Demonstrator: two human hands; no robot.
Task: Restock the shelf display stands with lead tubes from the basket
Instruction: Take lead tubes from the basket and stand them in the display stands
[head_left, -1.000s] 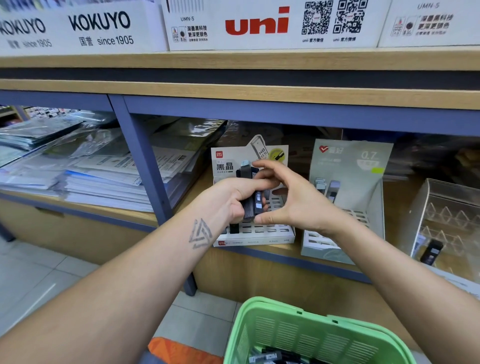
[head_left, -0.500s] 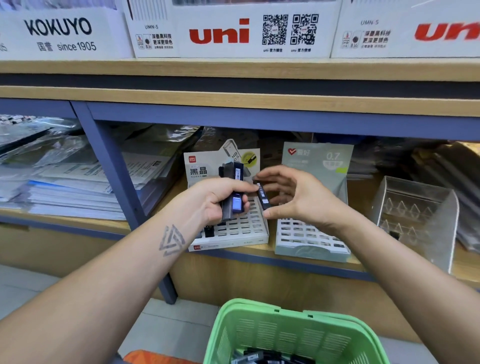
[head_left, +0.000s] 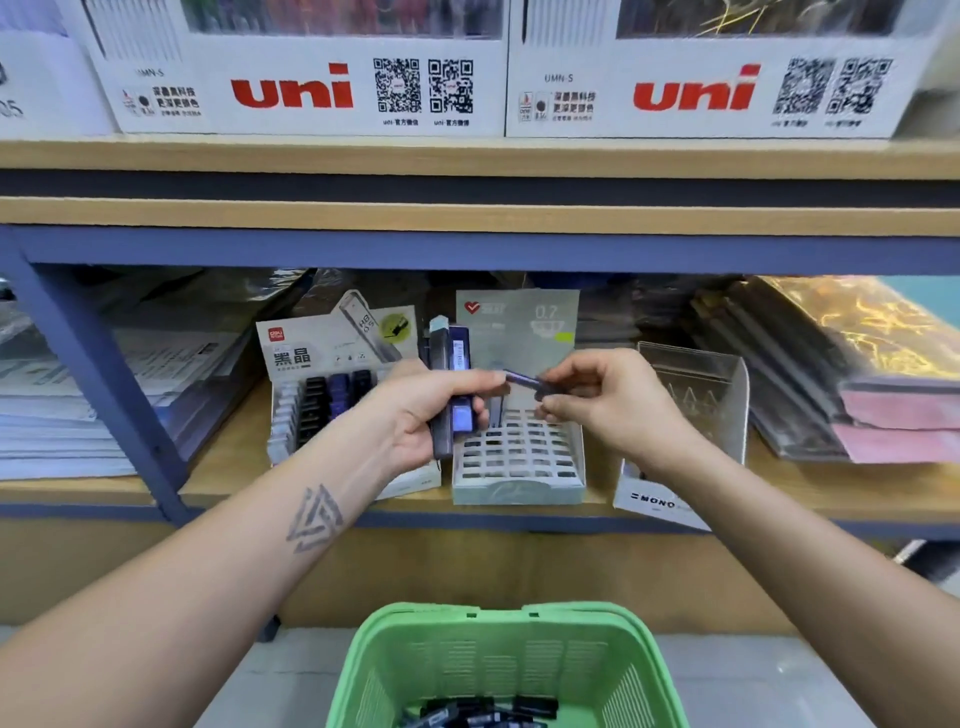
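Observation:
My left hand (head_left: 426, 415) grips a bunch of dark lead tubes (head_left: 451, 358) upright in front of the shelf. My right hand (head_left: 602, 402) pinches a single dark tube (head_left: 522, 380), held level between both hands above the pale green display stand (head_left: 517, 491), whose grid slots look unfilled. To the left stands the white display stand (head_left: 332, 353) with several dark tubes in its back rows. The green basket (head_left: 415, 654) sits below at the bottom edge, with several dark tubes at its bottom.
A clear acrylic stand (head_left: 696, 395) with a MONO label stands right of the green stand. Stacked paper fills the left bay behind a blue upright post (head_left: 104, 384). Plastic-wrapped packs lie at the right. White uni boxes (head_left: 311, 88) line the shelf above.
The view has shifted right. My right hand has drawn one tube off the bunch and moved it over the pale green stand; my left hand has followed with the bunch.

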